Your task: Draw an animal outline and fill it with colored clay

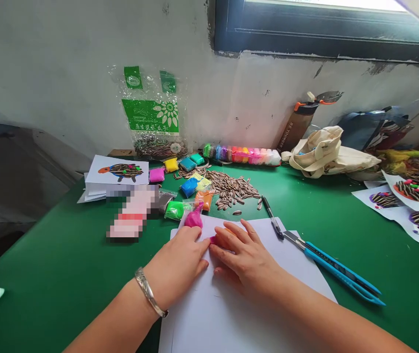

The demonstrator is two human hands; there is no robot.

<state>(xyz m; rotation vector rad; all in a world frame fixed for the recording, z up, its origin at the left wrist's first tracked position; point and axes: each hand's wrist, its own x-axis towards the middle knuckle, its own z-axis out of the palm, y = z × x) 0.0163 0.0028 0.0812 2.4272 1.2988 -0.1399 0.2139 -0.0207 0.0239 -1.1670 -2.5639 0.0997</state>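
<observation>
White paper lies in front of me on the green table, and both hands rest over it. A small bit of magenta clay shows between my fingertips. My left hand, with a silver bangle at the wrist, touches it with the index finger; its other fingers are mostly hidden. Spread and slightly bent, the fingers of my right hand reach the same bit from the other side. Behind them a piece of orange clay is partly covered. A larger magenta clay lump in its wrapper sits just beyond my left hand.
Beyond the paper are sunflower seeds and several clay packets. A pen and a blue utility knife, blade showing, lie to the right. Turtle pictures are at the left. A seed bag leans against the wall.
</observation>
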